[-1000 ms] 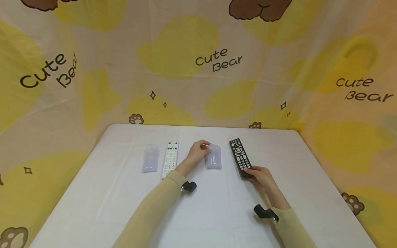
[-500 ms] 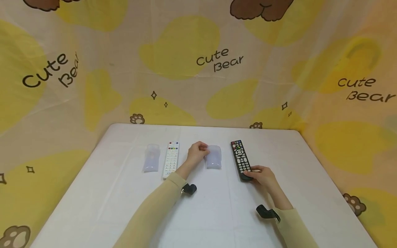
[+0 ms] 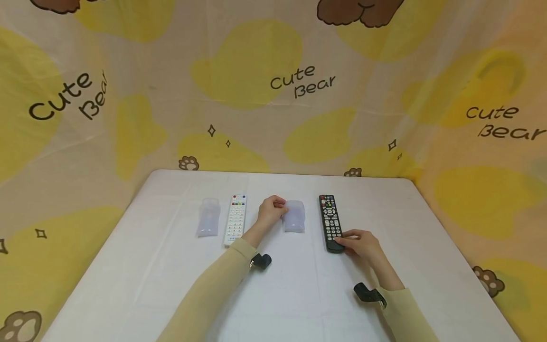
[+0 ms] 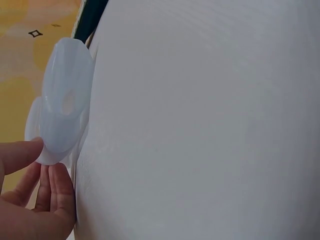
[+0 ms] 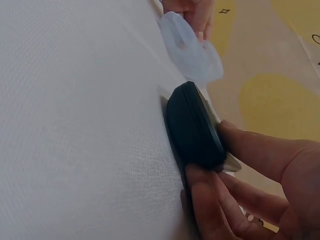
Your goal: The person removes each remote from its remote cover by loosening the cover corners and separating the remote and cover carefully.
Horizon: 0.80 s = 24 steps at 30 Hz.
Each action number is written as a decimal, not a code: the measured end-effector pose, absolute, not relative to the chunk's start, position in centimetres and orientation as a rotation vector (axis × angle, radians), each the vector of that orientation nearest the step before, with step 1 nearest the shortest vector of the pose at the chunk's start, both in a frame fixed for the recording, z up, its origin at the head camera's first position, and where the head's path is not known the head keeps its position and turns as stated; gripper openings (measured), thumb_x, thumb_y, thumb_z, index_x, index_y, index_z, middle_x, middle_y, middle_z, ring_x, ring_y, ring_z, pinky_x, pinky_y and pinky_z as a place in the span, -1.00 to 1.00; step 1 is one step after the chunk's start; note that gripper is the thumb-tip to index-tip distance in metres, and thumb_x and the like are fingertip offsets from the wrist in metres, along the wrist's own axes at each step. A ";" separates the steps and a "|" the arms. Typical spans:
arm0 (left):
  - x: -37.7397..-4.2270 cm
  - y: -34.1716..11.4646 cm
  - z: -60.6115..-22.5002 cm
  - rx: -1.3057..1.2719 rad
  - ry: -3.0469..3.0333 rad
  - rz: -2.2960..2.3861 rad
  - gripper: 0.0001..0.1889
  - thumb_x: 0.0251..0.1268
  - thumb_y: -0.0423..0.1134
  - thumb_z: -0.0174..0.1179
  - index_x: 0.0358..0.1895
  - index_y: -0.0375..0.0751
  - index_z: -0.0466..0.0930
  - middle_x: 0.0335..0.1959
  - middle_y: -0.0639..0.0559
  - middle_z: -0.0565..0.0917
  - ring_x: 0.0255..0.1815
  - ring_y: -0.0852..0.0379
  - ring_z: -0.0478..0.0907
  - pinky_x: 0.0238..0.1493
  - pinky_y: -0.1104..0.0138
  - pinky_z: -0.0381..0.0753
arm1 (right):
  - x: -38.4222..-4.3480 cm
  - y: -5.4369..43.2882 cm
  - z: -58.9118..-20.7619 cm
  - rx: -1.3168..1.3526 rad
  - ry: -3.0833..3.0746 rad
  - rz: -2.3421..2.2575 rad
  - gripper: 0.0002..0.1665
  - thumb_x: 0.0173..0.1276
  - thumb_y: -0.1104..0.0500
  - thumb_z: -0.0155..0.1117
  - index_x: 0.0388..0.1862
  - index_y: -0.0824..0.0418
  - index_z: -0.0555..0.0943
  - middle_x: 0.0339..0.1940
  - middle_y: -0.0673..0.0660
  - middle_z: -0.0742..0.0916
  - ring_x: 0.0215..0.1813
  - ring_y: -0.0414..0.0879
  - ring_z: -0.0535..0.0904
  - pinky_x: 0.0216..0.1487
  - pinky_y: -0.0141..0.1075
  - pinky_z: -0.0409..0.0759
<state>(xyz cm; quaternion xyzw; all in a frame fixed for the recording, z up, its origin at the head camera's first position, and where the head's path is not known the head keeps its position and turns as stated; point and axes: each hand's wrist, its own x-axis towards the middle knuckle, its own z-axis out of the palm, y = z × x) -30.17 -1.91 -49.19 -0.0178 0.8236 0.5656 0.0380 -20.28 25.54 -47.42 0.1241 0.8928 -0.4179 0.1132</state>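
My right hand point(image 3: 361, 245) pinches the near end of a black remote control point(image 3: 330, 223), with the thumb on its button face. In the right wrist view the remote's dark end point(image 5: 192, 127) lies low over the white cloth, fingers under its side. My left hand point(image 3: 271, 212) pinches the upper left edge of a translucent, bluish plastic sleeve point(image 3: 295, 216). Seen from the left wrist, the thumb point(image 4: 22, 154) overlaps the sleeve's rim point(image 4: 52, 156) and the other fingers curl beneath. The sleeve's mouth gapes a little.
Left of the left hand lies a white remote control point(image 3: 235, 219) with coloured buttons. Beside it is a second translucent sleeve point(image 3: 208, 217). All rest on a white-covered table point(image 3: 273, 304). A yellow patterned cloth point(image 3: 239, 61) hangs behind and at both sides.
The black remote has turned to point more straight away from me and slid slightly nearer. My left hand has shifted a little left at the sleeve's edge; the sleeve is nearly still.
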 end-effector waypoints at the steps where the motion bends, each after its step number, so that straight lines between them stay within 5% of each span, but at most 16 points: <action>1: -30.2 -1.9 -49.2 -0.055 2.528 1.737 -0.76 0.11 -0.39 0.31 -0.13 -0.24 0.58 -0.25 -0.10 0.64 -0.26 0.09 0.55 -0.32 0.39 0.61 | -20.3 25.5 -47.4 0.371 2.614 -1.229 -0.32 0.03 -0.17 0.47 0.02 0.23 0.62 -0.38 0.06 0.73 -0.46 -0.20 0.57 -0.38 -0.39 0.49; 24: -29.7 -1.7 -49.0 -0.148 2.513 1.766 -0.74 0.10 -0.36 0.33 -0.11 -0.25 0.57 -0.23 -0.11 0.65 -0.27 0.09 0.58 -0.31 0.39 0.62 | -20.0 25.9 -47.3 0.333 2.645 -1.183 -0.34 0.08 -0.16 0.43 0.02 0.27 0.61 -0.39 0.05 0.74 -0.40 -0.17 0.57 -0.40 -0.38 0.50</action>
